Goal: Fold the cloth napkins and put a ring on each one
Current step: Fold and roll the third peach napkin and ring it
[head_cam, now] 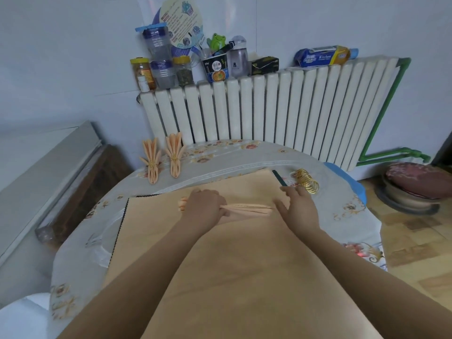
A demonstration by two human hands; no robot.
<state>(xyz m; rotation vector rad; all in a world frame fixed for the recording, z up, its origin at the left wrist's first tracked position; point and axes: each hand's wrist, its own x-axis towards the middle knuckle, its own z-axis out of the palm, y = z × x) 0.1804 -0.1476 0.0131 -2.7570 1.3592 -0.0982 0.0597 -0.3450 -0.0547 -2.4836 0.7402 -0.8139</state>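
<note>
White radiator (pixel 269 108) ribs are standing behind a round table (pixel 220 157) that is wearing a floral cloth, with a tan mat (pixel 232 265) lying across it. One pleated peach napkin (pixel 247 208) is lying on the mat; the left hand (pixel 204 204) is gripping its left end with curled fingers, while the right hand (pixel 297 204) is resting beside its right end, fingers spread loosely. Two finished napkins (pixel 162 159), each ringed, are lying at the far left edge of the table. A cluster of gold rings (pixel 307 181), too bunched to count, is sitting just beyond the right hand, near the table's right edge.
</note>
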